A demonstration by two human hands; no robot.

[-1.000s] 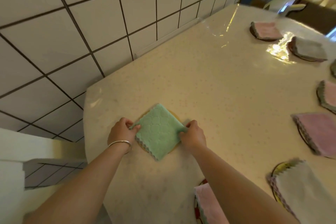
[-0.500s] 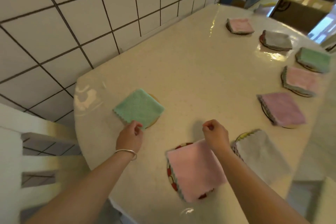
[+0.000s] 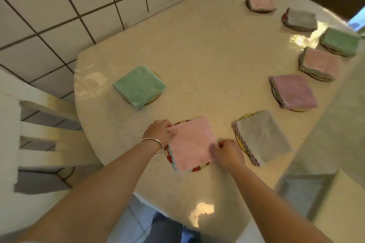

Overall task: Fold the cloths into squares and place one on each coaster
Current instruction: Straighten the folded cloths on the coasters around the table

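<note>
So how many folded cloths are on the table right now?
8: green cloth by the wall, pink cloth under both hands, grey, mauve, pink, green, grey, pink farthest. None looks hidden.

The table (image 3: 197,55) is covered in a glossy, smooth, speckled cream surface on which window glare is mirrored. The pink cloth (image 3: 190,144) and the green cloth (image 3: 139,86) are seen as soft, matt, fuzzy fabric with zigzag-cut edges. The wall tiles (image 3: 59,2) are glazed and smooth. A shiny metal bangle (image 3: 156,144) is worn.
</note>
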